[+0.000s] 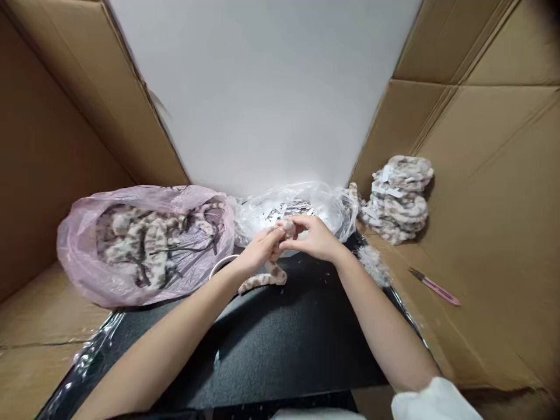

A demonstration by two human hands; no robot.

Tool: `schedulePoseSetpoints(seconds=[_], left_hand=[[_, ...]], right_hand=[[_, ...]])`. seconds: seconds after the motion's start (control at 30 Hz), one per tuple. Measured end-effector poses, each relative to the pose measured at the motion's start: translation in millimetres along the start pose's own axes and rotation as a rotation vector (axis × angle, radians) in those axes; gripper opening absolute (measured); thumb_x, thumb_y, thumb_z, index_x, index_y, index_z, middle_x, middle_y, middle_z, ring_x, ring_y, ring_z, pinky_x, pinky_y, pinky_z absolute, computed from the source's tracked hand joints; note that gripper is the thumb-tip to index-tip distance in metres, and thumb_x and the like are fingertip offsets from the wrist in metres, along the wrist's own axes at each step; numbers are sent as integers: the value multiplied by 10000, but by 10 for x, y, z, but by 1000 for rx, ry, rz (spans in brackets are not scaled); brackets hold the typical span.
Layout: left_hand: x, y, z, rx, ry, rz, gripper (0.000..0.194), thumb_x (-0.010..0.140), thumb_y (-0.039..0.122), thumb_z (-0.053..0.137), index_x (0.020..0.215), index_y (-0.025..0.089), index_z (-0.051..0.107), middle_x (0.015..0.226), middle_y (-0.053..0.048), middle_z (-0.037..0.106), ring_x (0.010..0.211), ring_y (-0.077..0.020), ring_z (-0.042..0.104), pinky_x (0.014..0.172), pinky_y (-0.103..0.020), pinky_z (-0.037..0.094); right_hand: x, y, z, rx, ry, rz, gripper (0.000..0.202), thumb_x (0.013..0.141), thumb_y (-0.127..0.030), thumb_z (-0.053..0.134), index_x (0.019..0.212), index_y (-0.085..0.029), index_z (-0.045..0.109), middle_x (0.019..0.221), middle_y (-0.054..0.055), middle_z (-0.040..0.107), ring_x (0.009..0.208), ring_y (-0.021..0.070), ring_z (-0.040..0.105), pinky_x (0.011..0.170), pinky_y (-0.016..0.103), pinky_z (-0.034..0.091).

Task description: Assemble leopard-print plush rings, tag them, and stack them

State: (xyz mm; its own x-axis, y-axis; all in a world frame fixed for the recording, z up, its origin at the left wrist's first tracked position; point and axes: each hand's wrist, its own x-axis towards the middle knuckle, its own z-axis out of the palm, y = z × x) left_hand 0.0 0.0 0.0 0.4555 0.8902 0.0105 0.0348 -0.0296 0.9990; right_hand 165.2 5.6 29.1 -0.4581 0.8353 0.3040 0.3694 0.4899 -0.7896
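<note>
Both my hands meet over the near side of a clear plastic bag [339,224]. My left hand [262,251] is closed around a pale, brown-spotted plush piece [265,281], whose long strip hangs below it over the black surface. At the upper end, the thumb and fingers of my right hand [312,238] close on a small whitish part of the same piece. Much of the plush is hidden by my fingers. Inside the clear bag lie many small white printed labels [293,208]. A white rim of something round [219,265] shows partly behind my left forearm.
A pink plastic bag [74,251] of spotted plush pieces [153,245] stands left. To the right are stacked plush pieces with white tags [400,198], white fluff [374,265] and a pink-handled tool [437,289]. Cardboard walls [494,192] flank the black work surface [297,344].
</note>
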Motion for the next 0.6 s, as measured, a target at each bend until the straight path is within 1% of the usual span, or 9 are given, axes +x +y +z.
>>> schedulePoseSetpoints(seconds=[0.07, 0.13, 0.23, 0.3, 0.37, 0.43, 0.5, 0.6], left_hand=[[-16, 54, -8, 81, 44, 53, 327, 881, 459, 389, 677, 205, 358, 517, 84, 258, 441, -80, 218, 424, -204, 207], [-29, 91, -12, 183, 85, 99, 334, 894, 448, 377, 674, 197, 379, 531, 72, 291, 458, -85, 262, 437, -207, 236], [-44, 107, -5, 379, 142, 156, 350, 908, 445, 394, 682, 181, 432, 580, 49, 345, 517, -100, 354, 469, -211, 279], [-50, 97, 3, 457, 163, 176, 360, 912, 455, 405, 695, 173, 462, 605, 40, 363, 558, -115, 394, 486, -216, 304], [-51, 81, 4, 470, 162, 192, 362, 919, 456, 402, 711, 170, 478, 619, 34, 378, 577, -122, 408, 495, -219, 316], [-47, 63, -3, 430, 150, 202, 363, 927, 460, 403, 721, 170, 478, 626, 33, 390, 569, -116, 398, 490, -217, 308], [-38, 47, -17, 357, 128, 206, 370, 931, 473, 404, 721, 174, 463, 611, 38, 387, 538, -106, 367, 474, -217, 284], [-30, 38, -35, 262, 85, 220, 383, 936, 481, 404, 700, 180, 427, 574, 53, 356, 500, -94, 316, 470, -224, 263]], right_hand=[[-19, -3, -38, 47, 72, 12, 366, 703, -319, 756, 1022, -156, 676, 793, 23, 631, 694, 144, 569, 678, 287, 492], [-37, -20, -70, 67, 125, 12, 385, 719, -330, 742, 1056, -159, 663, 776, 20, 630, 691, 145, 580, 680, 291, 498], [-61, -78, -98, 46, 170, -14, 332, 729, -337, 735, 1007, -165, 676, 760, 22, 642, 681, 146, 595, 674, 290, 505], [-70, -120, -99, -34, 181, -30, 206, 741, -295, 718, 901, -168, 696, 749, 29, 665, 685, 151, 609, 672, 288, 505], [-70, -141, -90, -83, 199, -27, 78, 752, -237, 686, 774, -162, 692, 729, 36, 683, 688, 157, 626, 675, 288, 505], [-61, -128, -77, -37, 214, 8, 57, 744, -211, 673, 721, -159, 673, 723, 40, 693, 690, 162, 643, 670, 288, 509], [-45, -87, -64, 98, 211, 56, 78, 713, -226, 698, 733, -160, 661, 721, 37, 695, 690, 171, 657, 657, 290, 518], [-16, -11, -43, 336, 168, 121, 170, 652, -267, 761, 738, -165, 655, 702, 29, 691, 700, 184, 676, 670, 306, 537]])
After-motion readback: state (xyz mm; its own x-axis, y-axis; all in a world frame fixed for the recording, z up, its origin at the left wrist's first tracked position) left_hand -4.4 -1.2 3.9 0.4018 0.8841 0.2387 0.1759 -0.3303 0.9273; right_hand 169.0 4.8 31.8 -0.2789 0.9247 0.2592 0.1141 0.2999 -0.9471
